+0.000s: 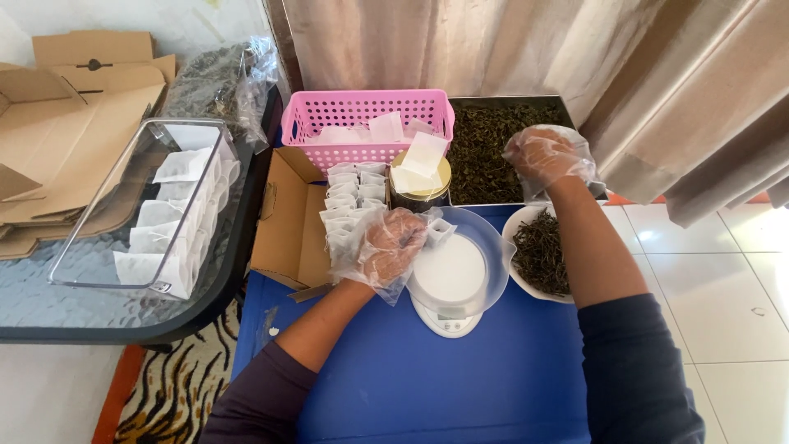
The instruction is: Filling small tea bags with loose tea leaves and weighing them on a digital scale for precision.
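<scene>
Left hand [393, 247]: I see it gripping a small white bag [437, 230] over the scale [450, 284].
Right hand [546, 156]: pinched closed in the far tray of dried leaves [485, 148].
Progress: I judge many bags filled [177, 214]; this one unfilled.

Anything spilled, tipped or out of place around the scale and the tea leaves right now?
Nothing major. One empty white filter bag lies askew on the gold-lidded jar, propped at an angle. A few pale specks dot the blue table near its left edge. The loose leaves stay inside the metal tray and white bowl.
</scene>
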